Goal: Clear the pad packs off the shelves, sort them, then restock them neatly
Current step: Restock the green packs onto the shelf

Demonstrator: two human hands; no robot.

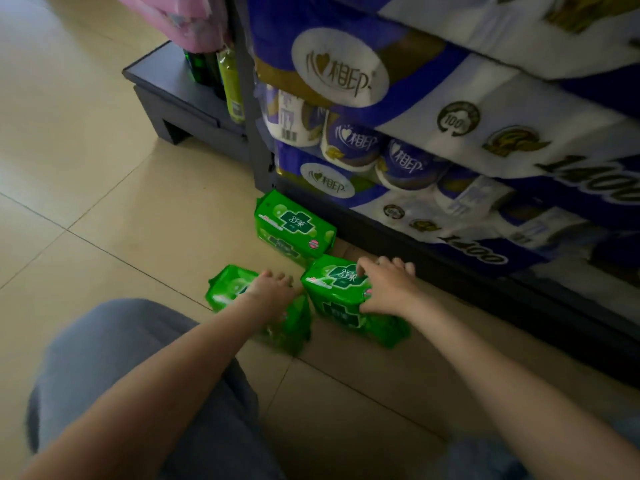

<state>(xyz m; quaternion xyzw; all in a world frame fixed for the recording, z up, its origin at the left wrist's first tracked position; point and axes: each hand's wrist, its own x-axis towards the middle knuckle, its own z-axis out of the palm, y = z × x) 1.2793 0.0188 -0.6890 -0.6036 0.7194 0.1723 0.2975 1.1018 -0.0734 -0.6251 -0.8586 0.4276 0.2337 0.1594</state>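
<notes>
Three green pad packs lie on the tiled floor in front of the shelf. The far pack sits against the shelf base, untouched. My left hand lies on top of the near left pack, fingers curled over its upper edge. My right hand grips the near right pack, fingers over its top and thumb against its side. The two near packs stand side by side, almost touching.
The dark shelf base runs diagonally on the right, stacked with large purple-and-white toilet paper packs. A low dark platform with green bottles stands at the back left. My knee in grey trousers is at the lower left.
</notes>
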